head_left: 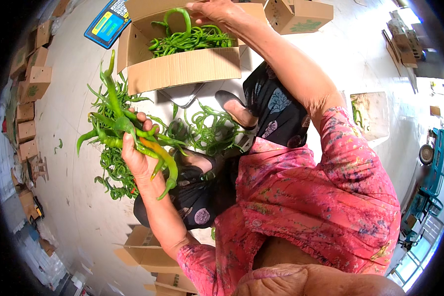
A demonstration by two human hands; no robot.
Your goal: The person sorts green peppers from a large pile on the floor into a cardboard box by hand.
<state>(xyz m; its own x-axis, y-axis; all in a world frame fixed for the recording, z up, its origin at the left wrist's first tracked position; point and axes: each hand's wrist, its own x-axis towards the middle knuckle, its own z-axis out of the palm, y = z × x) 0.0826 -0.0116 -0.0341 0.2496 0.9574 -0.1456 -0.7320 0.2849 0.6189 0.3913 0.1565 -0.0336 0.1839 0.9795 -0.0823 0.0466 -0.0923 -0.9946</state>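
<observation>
My left hand (137, 148) grips a bunch of long green chili peppers (113, 94). One of them (157, 148) is partly orange. Beneath this hand, a heap of green peppers (116, 166) lies on the floor. At the top, my right hand (216, 11) is over the far side of an open cardboard box (185, 68), partly cut off by the picture's edge. Its fingers are near a curled pepper (188, 22), but whether they hold anything is unclear. Inside the box are many green peppers (196, 39). A metal scale platform (183, 94) shows under the box.
A blue scale display with keypad (109, 26) lies left of the box. More peppers (214, 127) are on the floor between my feet. Other cartons stand behind (299, 18), at lower left (144, 248) and along the left wall (37, 83). A white foam box (377, 118) is at right.
</observation>
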